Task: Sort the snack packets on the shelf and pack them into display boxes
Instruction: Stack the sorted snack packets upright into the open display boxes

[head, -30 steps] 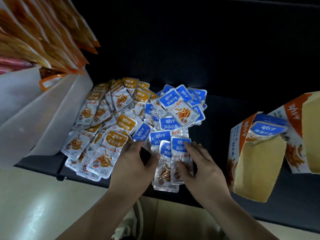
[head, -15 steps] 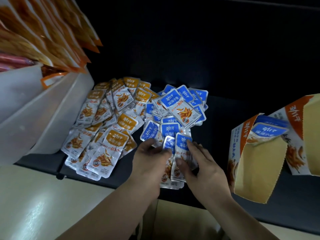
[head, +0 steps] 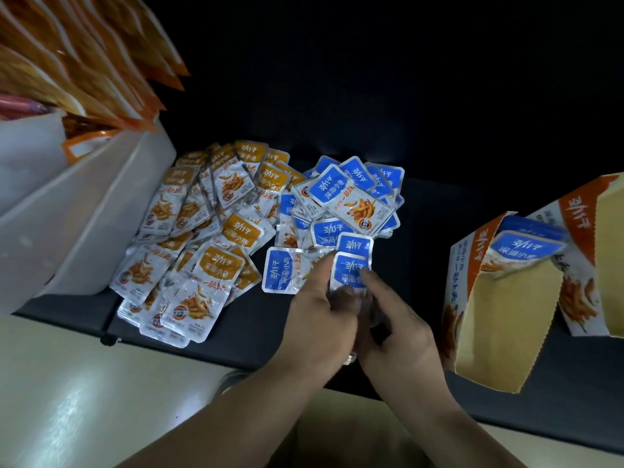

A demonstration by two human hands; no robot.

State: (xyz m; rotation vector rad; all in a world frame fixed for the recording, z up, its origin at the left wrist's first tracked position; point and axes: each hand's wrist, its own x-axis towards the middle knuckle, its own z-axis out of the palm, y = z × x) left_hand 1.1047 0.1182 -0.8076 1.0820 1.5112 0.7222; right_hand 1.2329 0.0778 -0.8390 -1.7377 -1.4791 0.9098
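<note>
Reference landmark: blue-label pile (head: 351,197), lying toward the back of the black shelf (head: 250,336).

Far left of the pile, higher up: orange bags (head: 84,62) are hanging in a fanned row; their print is blurring out. Under them a white bin (head: 101,231) is standing on the shelf, its slanted wall meeting the next heap.

Directly left of the pile: orange-label packets (head: 202,238) are lying face up in a loose overlapping heap, their right edge running into the pile.

Just front-left of the pile: a single blue packet (head: 282,270) is lying flat, turned sideways.

Directly in front of the pile: a small stack of blue packets (head: 351,265) is being held, its top edge overlapping the pile's front edge. Two labels are showing; total count cannot be told. The left hand (head: 320,319) is gripping the stack from its left side, fingers curling round the lower part. The right hand (head: 401,332) is pinching it from the right, one finger lying on the top label.

Right of the pile, well apart: an open display box (head: 499,332) is standing on the shelf, with boxed blue packets (head: 526,251) sticking up out of its top. Farther right, a second display box (head: 604,265) is being cut off by the frame edge
</note>
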